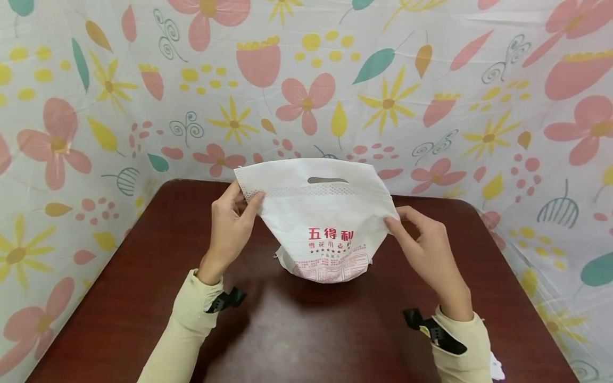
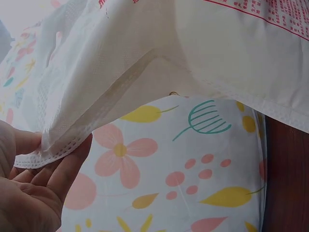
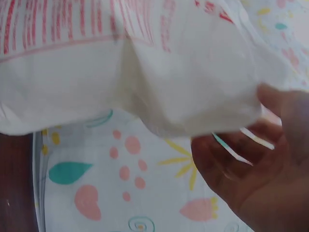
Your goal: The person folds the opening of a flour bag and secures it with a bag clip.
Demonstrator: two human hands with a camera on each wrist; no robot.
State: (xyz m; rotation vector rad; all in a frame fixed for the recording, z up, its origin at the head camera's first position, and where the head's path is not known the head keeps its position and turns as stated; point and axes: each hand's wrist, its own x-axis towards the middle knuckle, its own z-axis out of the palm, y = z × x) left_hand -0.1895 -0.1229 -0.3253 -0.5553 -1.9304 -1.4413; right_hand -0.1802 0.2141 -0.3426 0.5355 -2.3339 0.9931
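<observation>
A white fabric bag [image 1: 330, 207] with red printed characters and a cut-out handle slot stands above the middle of the table, its lower part bulging. At its upper left corner, my left hand [image 1: 232, 226] pinches the stitched edge between thumb and fingers. The left wrist view shows the thumb on one face of the bag [image 2: 130, 63] and the fingers behind the dotted seam. On the other side, my right hand [image 1: 428, 244] pinches the bag's right edge, lower than the left hand's hold. In the right wrist view, the bag's side [image 3: 193, 92] lies between thumb and fingers.
The dark reddish-brown table [image 1: 297, 330] has rounded far corners. A floral-patterned cloth [image 1: 306, 80] hangs behind and along both sides. Near the right sleeve, a small white item [image 1: 496, 367] shows partly at the table's front. Black straps [image 1: 445, 338] circle both wrists.
</observation>
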